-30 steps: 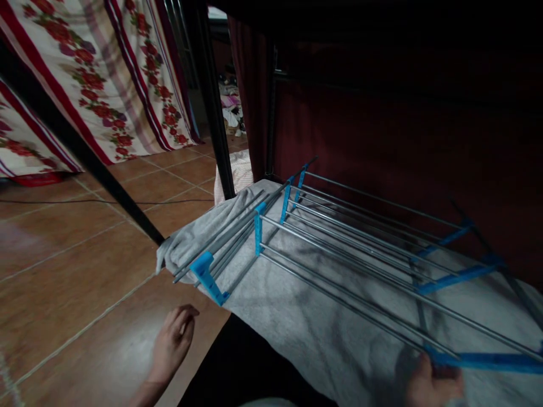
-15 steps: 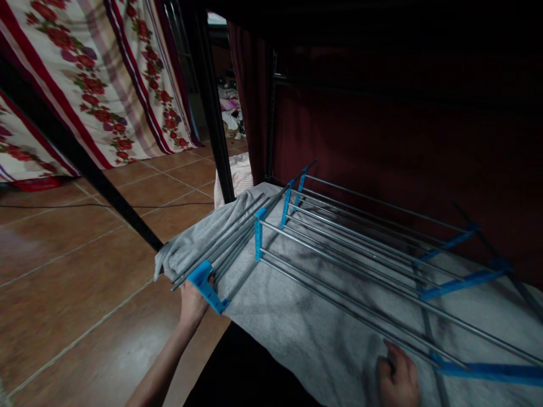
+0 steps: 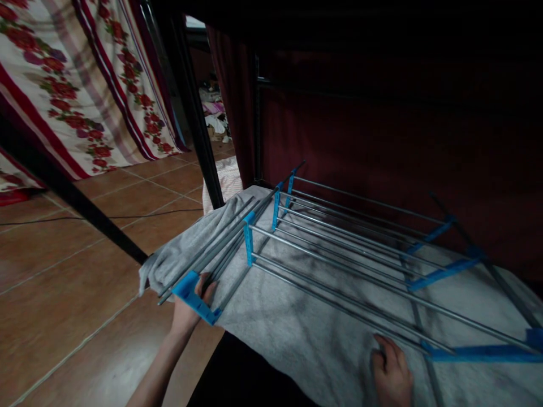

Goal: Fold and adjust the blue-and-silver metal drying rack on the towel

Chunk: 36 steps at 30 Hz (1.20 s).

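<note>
My left hand (image 3: 185, 314) is at the near left end of a rack made of grey metal tubes and blue plastic brackets. Its fingers curl round the bundle of loose metal rods (image 3: 229, 251), just behind a blue end bracket (image 3: 193, 295) that covers part of the palm. The shoe rack (image 3: 339, 237) lies with its tubes running to the right, between blue brackets at both ends. Below its front tubes, my right hand (image 3: 392, 373) rests over the grey blanket (image 3: 292, 322). It holds nothing; the fingers bend loosely, with the thumb apart from the index finger.
A black metal bed frame post (image 3: 193, 113) and a slanting black bar (image 3: 72, 186) stand at the left. Dark red cloth (image 3: 339, 130) hangs behind the rack. Beyond the tiled floor (image 3: 85, 254) hangs a flowered curtain (image 3: 85, 85), and a dark cable (image 3: 114, 217) crosses the tiles.
The view has turned slightly to the right, so everything sits further left. More of my left fingers now shows over the rods. My right hand keeps nearly the same place and pose.
</note>
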Available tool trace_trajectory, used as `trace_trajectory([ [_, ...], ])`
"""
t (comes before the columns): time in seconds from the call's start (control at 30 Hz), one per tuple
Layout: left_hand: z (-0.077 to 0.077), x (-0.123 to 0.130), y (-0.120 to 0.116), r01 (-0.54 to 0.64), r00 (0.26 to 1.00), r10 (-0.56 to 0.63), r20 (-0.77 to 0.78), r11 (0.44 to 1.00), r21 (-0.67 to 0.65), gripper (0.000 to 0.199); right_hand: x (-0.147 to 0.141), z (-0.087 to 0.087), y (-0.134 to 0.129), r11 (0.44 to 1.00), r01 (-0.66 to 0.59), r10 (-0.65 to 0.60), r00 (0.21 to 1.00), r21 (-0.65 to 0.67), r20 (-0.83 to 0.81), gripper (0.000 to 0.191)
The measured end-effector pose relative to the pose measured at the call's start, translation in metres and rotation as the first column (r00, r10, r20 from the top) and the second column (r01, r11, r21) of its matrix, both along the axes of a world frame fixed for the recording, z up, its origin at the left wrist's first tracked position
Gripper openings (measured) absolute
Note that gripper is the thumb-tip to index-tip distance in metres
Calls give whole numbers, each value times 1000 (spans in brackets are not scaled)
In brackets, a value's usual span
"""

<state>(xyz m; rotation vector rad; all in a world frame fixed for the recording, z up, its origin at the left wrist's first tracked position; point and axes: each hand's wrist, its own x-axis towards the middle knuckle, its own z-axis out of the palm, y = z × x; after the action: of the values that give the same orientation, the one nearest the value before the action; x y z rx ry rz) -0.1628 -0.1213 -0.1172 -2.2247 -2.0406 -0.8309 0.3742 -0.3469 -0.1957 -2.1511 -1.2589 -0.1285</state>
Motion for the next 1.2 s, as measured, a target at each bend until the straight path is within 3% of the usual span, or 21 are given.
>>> trace_trajectory([
  [0.17, 4, 3, 6, 105, 986, -107, -131, 994, -26, 42, 1, -4, 0, 1000, 16, -15, 1000, -14, 16, 46],
  [0.5, 20, 15, 20, -18, 986, 6, -169, 997, -69, 40, 1, -2, 1, 1000, 6, -5, 1000, -17, 12, 46],
  [0.67, 25, 20, 17, 4, 995, -9, -95, 999, -53, 41, 0, -1, 1, 1000, 11, -11, 1000, -24, 8, 46],
  [1.0, 7, 5, 31, -15, 999, 17, 33, 998, -63, 41, -2, 1, 2, 999, 18, -18, 1000, -43, -9, 47],
  [1.2, 5, -1, 44, 17, 994, -4, 110, 993, -120, 34, -3, 2, 3, 999, 20, -20, 1000, -40, -7, 46],
])
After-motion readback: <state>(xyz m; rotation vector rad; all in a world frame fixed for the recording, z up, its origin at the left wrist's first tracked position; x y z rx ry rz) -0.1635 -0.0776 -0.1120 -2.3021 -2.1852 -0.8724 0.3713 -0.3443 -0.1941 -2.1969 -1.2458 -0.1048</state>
